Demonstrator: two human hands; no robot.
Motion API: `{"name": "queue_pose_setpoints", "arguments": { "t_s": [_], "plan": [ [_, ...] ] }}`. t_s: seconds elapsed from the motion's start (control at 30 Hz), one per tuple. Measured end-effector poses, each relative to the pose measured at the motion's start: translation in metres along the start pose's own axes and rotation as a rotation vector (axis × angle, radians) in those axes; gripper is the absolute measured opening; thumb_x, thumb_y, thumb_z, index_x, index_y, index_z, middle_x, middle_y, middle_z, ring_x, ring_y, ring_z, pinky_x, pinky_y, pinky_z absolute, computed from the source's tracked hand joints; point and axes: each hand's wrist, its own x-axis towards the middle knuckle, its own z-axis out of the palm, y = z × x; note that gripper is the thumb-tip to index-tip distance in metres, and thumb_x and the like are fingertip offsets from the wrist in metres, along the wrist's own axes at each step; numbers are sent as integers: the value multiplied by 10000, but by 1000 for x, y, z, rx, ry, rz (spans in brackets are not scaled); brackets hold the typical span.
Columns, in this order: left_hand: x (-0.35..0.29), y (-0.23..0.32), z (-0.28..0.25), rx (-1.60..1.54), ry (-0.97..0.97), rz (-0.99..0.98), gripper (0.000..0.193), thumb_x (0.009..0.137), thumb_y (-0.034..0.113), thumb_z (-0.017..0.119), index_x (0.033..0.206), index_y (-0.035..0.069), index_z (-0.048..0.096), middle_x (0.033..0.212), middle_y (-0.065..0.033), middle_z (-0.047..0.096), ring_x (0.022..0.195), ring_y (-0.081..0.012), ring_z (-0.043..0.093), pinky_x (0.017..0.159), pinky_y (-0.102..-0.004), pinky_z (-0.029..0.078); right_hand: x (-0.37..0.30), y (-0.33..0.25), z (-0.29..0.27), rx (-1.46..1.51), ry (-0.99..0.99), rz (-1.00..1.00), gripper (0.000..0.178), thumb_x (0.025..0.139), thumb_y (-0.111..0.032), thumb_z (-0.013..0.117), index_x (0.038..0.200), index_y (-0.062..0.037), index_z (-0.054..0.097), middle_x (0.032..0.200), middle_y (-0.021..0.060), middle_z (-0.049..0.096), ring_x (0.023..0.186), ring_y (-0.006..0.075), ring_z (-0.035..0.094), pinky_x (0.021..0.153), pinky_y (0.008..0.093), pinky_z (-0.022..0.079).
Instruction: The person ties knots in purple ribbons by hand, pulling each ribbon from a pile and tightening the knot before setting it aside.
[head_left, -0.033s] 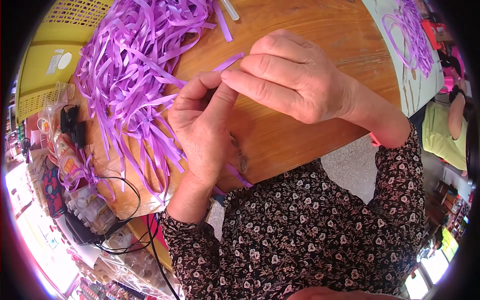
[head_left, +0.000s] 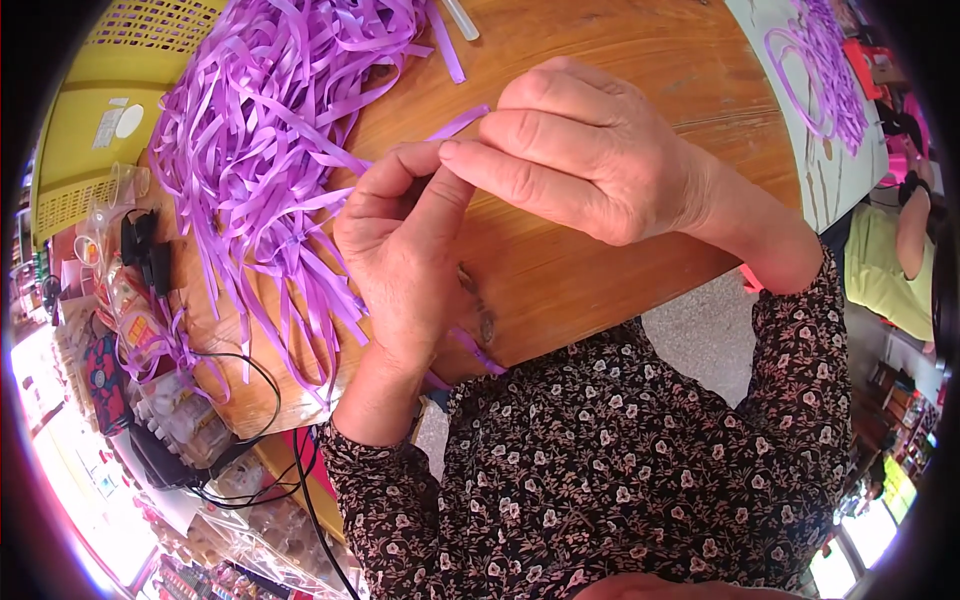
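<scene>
A narrow purple ribbon [head_left: 459,122] shows between my hands, one end sticking up past the fingers. My left hand [head_left: 405,240] is closed in a pinch on it, thumb and forefinger together. Fingertips of my right hand [head_left: 590,150] press together and meet the left thumb tip; the ribbon passes behind them, and the exact pinch point is hidden. Under my left wrist, another stretch of ribbon [head_left: 475,352] with a small knot or fold lies at the table's near edge. A big tangled heap of purple ribbons [head_left: 270,130] lies just left of my hands.
The wooden table [head_left: 620,290] has a yellow perforated basket [head_left: 95,140] at its far left. Black cables [head_left: 270,400] hang by the left edge among bags. A clear stick [head_left: 460,18] lies at the back. More purple ribbon [head_left: 840,90] sits far right, near a person in yellow-green [head_left: 890,260].
</scene>
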Motion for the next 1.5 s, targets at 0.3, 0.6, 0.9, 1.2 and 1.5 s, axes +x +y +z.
{"name": "queue_pose_setpoints", "arguments": {
  "t_s": [0.3, 0.6, 0.9, 1.2, 1.5],
  "plan": [
    [13, 2, -11, -123, -116, -286, 107, 837, 62, 647, 918, -6, 632, 708, 34, 573, 516, -13, 416, 451, -165, 294, -3, 21, -2, 113, -53, -141, 339, 648, -81, 661, 972, 19, 650, 804, 78, 587, 707, 201, 568, 599, 304, 486],
    [9, 1, -2, -60, -33, -199, 88, 843, 66, 646, 900, 6, 618, 748, 49, 569, 597, -5, 450, 517, -146, 343, -5, 5, -3, 450, -21, 429, 229, 706, 8, 710, 926, -6, 649, 815, 70, 608, 710, 194, 575, 622, 280, 472],
    [7, -6, -1, -74, -40, -27, 84, 827, 0, 641, 903, 18, 610, 803, 42, 569, 673, -9, 478, 597, -144, 382, 2, -10, -2, 818, -25, 1003, 43, 803, -27, 621, 839, -8, 607, 762, -6, 571, 701, 63, 515, 618, 199, 417],
    [12, -6, -9, -188, -240, 69, 85, 837, -31, 613, 909, 14, 621, 862, 21, 558, 689, -18, 467, 597, -149, 373, 5, -11, -9, 1334, 40, 1304, 95, 834, -91, 609, 878, -7, 610, 766, -47, 542, 687, 8, 449, 601, 160, 363],
    [9, -12, -8, -368, -175, -79, 110, 854, -20, 594, 957, 11, 617, 888, 12, 574, 749, -36, 490, 644, -154, 377, 8, -16, -10, 1113, 23, 1169, 112, 853, -82, 605, 931, -2, 610, 772, -24, 558, 687, 29, 465, 620, 176, 384]
  ]
}}
